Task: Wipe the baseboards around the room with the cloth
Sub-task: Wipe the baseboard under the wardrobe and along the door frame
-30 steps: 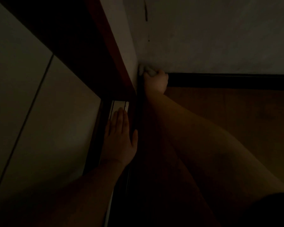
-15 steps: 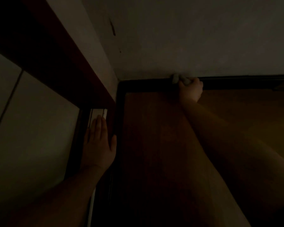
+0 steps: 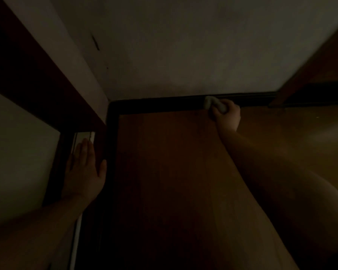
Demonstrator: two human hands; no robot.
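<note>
Your right hand [image 3: 227, 115] gripped the pale cloth [image 3: 213, 103] against the dark baseboard [image 3: 164, 103], now farther right of the corner than before. Your left hand [image 3: 84, 172] stayed flat, fingers straight, on the door track [image 3: 66, 145] left of that corner.

smooth wood floor [image 3: 174, 162], soft pale cloth [image 3: 213, 103]

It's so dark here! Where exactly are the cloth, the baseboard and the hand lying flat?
cloth [image 3: 210, 103]: head view, on the pale wad showing beside the fingers.
baseboard [image 3: 154, 103]: head view, on the dark strip under the wall.
left hand [image 3: 84, 172]: head view, on the back of the hand.
</note>
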